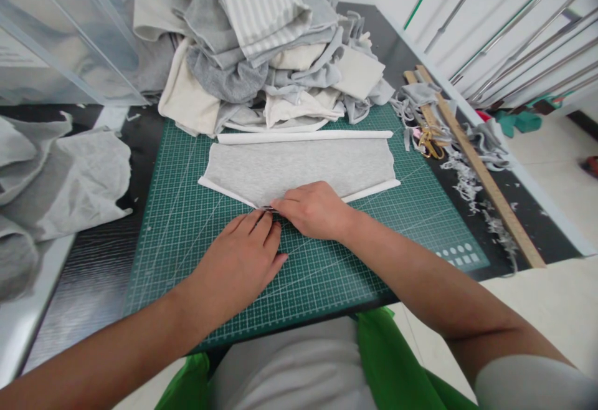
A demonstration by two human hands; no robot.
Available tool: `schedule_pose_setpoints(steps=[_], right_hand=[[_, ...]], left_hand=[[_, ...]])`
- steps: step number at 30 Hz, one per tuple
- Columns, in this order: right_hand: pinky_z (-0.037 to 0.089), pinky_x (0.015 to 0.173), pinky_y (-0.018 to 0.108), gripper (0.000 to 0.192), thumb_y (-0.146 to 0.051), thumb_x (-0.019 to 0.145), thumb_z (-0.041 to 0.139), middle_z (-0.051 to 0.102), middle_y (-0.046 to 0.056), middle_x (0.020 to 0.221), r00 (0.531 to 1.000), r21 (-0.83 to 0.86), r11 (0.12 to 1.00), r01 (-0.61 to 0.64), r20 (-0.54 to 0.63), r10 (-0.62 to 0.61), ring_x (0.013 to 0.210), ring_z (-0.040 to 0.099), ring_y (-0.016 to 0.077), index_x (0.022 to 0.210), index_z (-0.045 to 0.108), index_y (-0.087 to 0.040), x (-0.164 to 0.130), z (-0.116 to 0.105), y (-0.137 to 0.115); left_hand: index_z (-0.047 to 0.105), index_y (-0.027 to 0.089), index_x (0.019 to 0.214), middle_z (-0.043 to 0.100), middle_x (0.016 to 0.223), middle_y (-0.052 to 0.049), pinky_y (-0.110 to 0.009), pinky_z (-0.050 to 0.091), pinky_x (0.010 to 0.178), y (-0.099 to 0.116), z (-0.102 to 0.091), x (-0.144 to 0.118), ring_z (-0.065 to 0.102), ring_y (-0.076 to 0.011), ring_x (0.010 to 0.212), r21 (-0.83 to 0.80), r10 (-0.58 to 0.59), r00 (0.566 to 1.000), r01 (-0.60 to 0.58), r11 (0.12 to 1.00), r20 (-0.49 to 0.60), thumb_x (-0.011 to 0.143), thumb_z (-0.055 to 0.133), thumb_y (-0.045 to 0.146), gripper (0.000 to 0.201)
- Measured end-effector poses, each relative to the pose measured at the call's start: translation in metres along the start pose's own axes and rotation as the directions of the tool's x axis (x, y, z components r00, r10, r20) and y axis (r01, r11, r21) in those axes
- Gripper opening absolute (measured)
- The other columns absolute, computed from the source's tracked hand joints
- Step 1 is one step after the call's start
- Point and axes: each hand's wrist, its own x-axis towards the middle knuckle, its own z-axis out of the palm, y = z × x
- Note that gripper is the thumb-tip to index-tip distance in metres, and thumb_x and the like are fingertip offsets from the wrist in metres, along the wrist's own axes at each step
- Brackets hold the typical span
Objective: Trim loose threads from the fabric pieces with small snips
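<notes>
A piece of light grey knit fabric (pixel 299 164) with curled white edges lies flat on a green cutting mat (pixel 187 266). My left hand (pixel 240 257) rests palm down at the fabric's near edge, its fingers stretched forward and its thumb apart. Just right of it, my right hand (pixel 315 210) has its fingers curled and pinched at the same edge. Between the fingertips a small dark, shiny sliver shows; I cannot make out what it is. The fabric bulges toward me where the hands touch it.
Behind the mat rises a heap of grey, cream and striped fabric (pixel 261 5). More grey fabric (pixel 88 173) lies at the left. On the right are gold-handled scissors (pixel 430 143), a long wooden strip (pixel 486 179) and fabric scraps (pixel 462 176). Metal rods (pixel 514 36) stand beyond the table.
</notes>
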Motion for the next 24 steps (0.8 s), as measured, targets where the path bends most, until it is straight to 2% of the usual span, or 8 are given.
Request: schedule_pose_setpoints(steps=[6, 13, 24], right_hand=[[0.036, 0.061, 0.034, 0.028, -0.026, 0.101, 0.047, 0.074, 0.004, 0.091, 0.999, 0.01, 1.0, -0.009, 0.031, 0.009, 0.08, 0.066, 0.02, 0.116, 0.068, -0.018, 0.0021, 0.0002, -0.0012], [0.032, 0.059, 0.034, 0.024, -0.025, 0.099, 0.05, 0.075, 0.005, 0.092, 0.992, -0.005, 0.999, -0.041, 0.12, 0.041, 0.078, 0.066, 0.0202, 0.111, 0.07, -0.019, 0.0049, -0.0071, -0.0048], [0.03, 0.059, 0.033, 0.029, -0.03, 0.102, 0.044, 0.073, 0.004, 0.088, 0.995, 0.031, 0.997, -0.074, 0.074, 0.072, 0.076, 0.064, 0.018, 0.11, 0.071, -0.02, 0.0054, -0.0006, -0.0041]], left_hand=[[0.064, 0.004, 0.131, 0.064, 0.131, -0.022, -0.05, 0.05, 0.107, -0.0006, 0.0001, 0.0007, 0.058, -0.0357, 0.125, 0.009, 0.011, 1.0, -0.011, 1.0, -0.013, 0.097, 0.056, 0.037, 0.048], [0.063, 0.004, 0.131, 0.064, 0.131, -0.021, -0.049, 0.05, 0.107, -0.0009, -0.0006, 0.0005, 0.058, -0.0349, 0.125, 0.006, 0.015, 1.0, -0.015, 1.0, -0.003, 0.096, 0.057, 0.037, 0.049], [0.063, 0.004, 0.131, 0.064, 0.131, -0.022, -0.048, 0.05, 0.108, -0.001, -0.0002, -0.0006, 0.059, -0.035, 0.125, 0.024, 0.02, 1.0, -0.02, 1.0, -0.019, 0.097, 0.057, 0.038, 0.049]])
